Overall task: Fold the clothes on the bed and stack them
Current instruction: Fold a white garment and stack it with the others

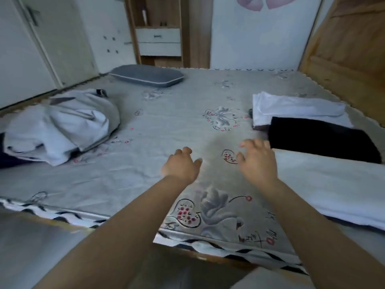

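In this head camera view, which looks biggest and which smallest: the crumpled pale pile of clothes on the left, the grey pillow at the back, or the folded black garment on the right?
1. Crumpled pale pile, clearly the largest.
2. Folded black garment.
3. Grey pillow, which looks smallest.

The pillow lies farthest from the camera, so its last place is unsure.

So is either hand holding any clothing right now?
No: the left hand and right hand hover over bare sheet, fingers loose, holding nothing.

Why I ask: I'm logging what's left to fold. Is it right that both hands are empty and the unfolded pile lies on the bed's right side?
Not quite. The head view shows the unfolded pile on the bed's left side. Left hand and right hand are indeed empty.
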